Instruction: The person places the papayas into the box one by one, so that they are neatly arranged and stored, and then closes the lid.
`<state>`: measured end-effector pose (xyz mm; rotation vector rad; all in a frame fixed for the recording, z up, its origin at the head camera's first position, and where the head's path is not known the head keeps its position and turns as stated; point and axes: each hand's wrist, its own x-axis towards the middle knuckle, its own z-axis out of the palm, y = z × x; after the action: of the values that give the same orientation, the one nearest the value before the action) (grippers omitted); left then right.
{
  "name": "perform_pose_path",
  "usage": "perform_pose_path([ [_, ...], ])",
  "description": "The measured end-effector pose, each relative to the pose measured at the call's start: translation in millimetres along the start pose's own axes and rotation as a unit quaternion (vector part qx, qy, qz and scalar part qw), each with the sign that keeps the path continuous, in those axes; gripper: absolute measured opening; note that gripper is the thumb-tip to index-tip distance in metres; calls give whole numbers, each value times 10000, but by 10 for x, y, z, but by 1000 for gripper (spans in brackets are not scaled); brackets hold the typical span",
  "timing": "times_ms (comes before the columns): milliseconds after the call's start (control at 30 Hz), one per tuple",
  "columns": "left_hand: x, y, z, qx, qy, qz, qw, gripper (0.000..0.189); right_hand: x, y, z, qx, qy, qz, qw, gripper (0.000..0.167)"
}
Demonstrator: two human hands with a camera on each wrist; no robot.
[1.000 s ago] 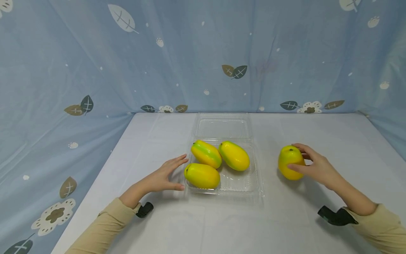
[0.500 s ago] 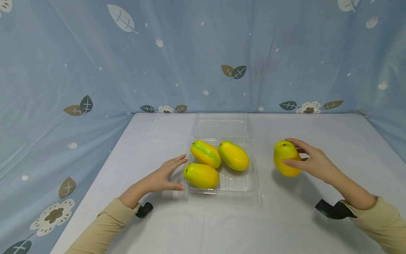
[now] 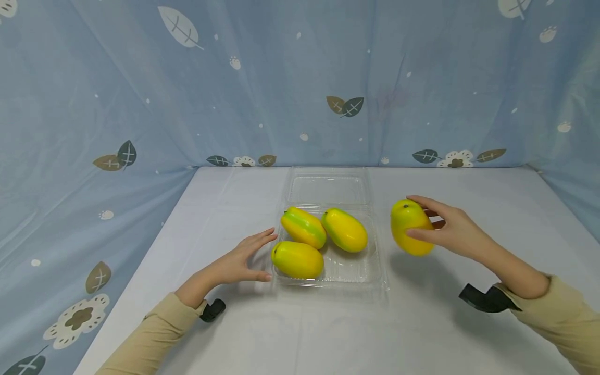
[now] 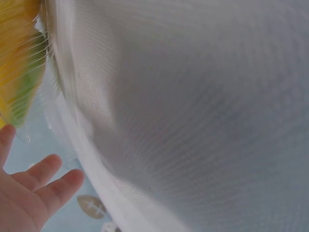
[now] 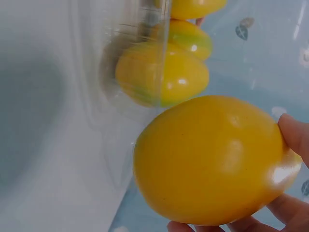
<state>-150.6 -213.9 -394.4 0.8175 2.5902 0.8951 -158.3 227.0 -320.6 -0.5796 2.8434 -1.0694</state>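
Observation:
My right hand [image 3: 461,232] grips a yellow-green papaya [image 3: 407,227] between thumb and fingers and holds it above the table, right of a clear plastic clamshell box [image 3: 353,271]. In the right wrist view this papaya [image 5: 212,159] fills the lower middle, fingertips under it and at its end. Three more papayas lie in the box: one at the back left [image 3: 303,227], one at the back right [image 3: 345,230] and one at the front left [image 3: 298,260]. My left hand [image 3: 241,260] stands with fingers spread at the box's left side, holding nothing.
The box's lid [image 3: 328,188] is folded back flat behind it. A white cloth [image 3: 328,333] covers the table. A blue patterned curtain [image 3: 281,78] hangs along the back and the sides. A black wrist mount [image 3: 489,298] sits under the right sleeve.
The right hand has lifted the papaya off the table and carried it leftward, closer to the box. My left hand and the three papayas in the box have stayed in place.

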Motion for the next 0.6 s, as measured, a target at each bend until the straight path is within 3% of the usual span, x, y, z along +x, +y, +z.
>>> perform_pose_path([
  [300,17,-2,-4,-24,-20,53,10000,87,76,-159,-1,121,-128,-107,9998,67],
  [600,18,4,-4,-62,-21,-27,10000,87,149,-268,135,341,-406,-291,9982,66],
])
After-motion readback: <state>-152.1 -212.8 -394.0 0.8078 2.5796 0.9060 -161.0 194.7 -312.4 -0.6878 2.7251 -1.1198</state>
